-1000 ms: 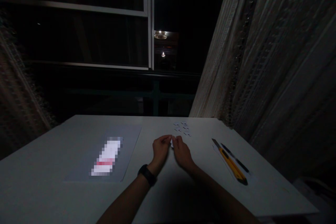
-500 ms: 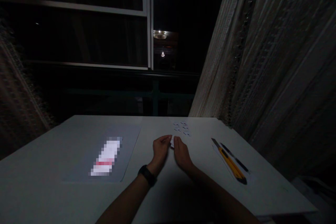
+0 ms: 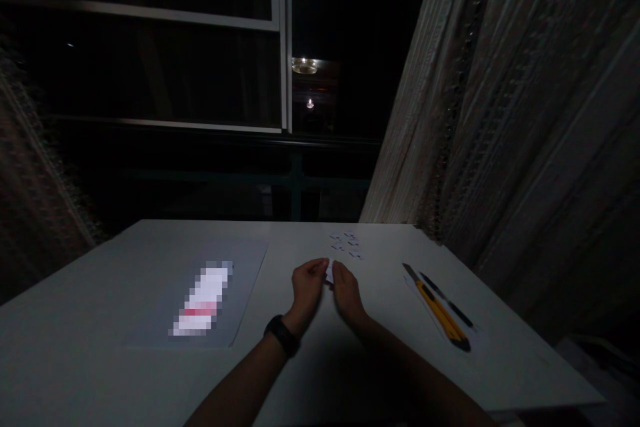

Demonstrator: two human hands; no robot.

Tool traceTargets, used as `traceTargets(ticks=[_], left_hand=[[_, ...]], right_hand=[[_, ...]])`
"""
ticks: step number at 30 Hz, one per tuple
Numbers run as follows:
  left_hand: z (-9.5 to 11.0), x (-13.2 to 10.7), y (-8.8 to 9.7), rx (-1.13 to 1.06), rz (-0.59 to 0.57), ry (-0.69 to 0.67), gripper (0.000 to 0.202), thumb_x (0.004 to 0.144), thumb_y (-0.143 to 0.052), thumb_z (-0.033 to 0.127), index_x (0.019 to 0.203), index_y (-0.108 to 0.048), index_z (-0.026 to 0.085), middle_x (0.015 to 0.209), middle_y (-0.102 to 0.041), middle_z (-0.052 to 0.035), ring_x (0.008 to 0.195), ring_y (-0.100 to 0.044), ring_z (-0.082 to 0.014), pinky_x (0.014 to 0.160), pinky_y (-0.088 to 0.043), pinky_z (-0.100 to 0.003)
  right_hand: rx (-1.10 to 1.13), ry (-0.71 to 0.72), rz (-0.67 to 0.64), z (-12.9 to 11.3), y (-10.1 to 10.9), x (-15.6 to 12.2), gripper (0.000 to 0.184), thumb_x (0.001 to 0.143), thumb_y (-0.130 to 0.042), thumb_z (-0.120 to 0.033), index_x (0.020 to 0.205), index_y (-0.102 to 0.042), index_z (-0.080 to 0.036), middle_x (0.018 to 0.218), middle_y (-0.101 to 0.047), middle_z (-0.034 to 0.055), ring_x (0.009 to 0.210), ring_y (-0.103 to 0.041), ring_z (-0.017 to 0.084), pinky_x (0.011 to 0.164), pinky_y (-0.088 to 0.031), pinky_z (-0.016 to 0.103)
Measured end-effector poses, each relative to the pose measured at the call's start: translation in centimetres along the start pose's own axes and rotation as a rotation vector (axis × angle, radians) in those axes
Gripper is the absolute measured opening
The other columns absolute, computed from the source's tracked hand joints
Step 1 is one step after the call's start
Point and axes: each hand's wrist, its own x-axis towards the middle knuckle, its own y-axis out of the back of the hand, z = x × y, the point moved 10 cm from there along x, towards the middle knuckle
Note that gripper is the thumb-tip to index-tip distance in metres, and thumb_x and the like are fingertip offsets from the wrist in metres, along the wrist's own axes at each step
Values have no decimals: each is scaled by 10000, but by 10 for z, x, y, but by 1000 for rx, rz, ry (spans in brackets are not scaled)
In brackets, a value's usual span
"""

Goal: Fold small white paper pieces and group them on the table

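Note:
Near the middle of the white table (image 3: 160,247), my left hand (image 3: 309,287) and my right hand (image 3: 347,290) face each other with fingers bent inward. Between the fingertips they hold a small piece of white paper (image 3: 329,272), mostly hidden by the fingers. A dark sliver shows at its lower edge; I cannot make out what it is. Just beyond my hands lie several small paper pieces (image 3: 354,244) with dark marks. A dark watch (image 3: 281,335) is on my left wrist.
At the right lie a yellow box cutter (image 3: 443,317) with its blade out and a dark pen (image 3: 450,301), with paper under them. At the left, a large paper sheet (image 3: 245,293) bears a bright, blurred rectangle (image 3: 205,297). Curtains (image 3: 410,113) hang beside the dark window.
My hands have shifted very slightly, and a little more of the small paper shows between the fingers. The other things on the table stay where they were.

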Motion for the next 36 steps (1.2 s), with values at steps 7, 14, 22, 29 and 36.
traceTargets(ticks=[7, 14, 22, 29, 36], left_hand=[[4, -1, -1, 41, -8, -31, 273, 642, -629, 336, 762, -691, 99, 697, -685, -87, 613, -606, -169, 572, -479, -271], [5, -1, 0, 59, 3, -33, 221, 632, -640, 281, 753, -695, 104, 763, -694, -101, 697, -629, -186, 665, -489, -290], [5, 1, 1, 104, 5, -40, 211, 649, -631, 291, 751, -697, 118, 754, -696, -95, 701, -634, -192, 663, -487, -289], [0, 6, 2, 154, -22, -79, 220, 658, -618, 303, 767, -695, 129, 758, -697, -89, 714, -636, -197, 690, -483, -303], [9, 7, -2, 190, -81, -148, 209, 693, -576, 283, 797, -693, 144, 789, -695, -80, 738, -632, -192, 700, -476, -303]], right_hand=[[90, -79, 24, 6, 1, -1, 359, 837, -320, -401, 856, -594, -170, 883, -634, 85, 779, -588, 193, 666, -466, 309], [65, -44, 66, 1, 6, -2, 341, 821, -357, -389, 843, -608, -160, 881, -637, 91, 838, -577, 205, 796, -414, 330], [-31, -14, 34, -3, 3, -3, 344, 842, -308, -350, 827, -591, -155, 851, -627, 100, 806, -567, 195, 769, -409, 313], [5, 47, -3, -12, 7, 0, 335, 820, -365, -369, 752, -613, -155, 788, -625, 65, 730, -546, 175, 703, -400, 282], [119, 33, -101, -14, 10, 10, 355, 770, -447, -408, 553, -568, -154, 501, -496, -23, 514, -436, 122, 515, -316, 232]])
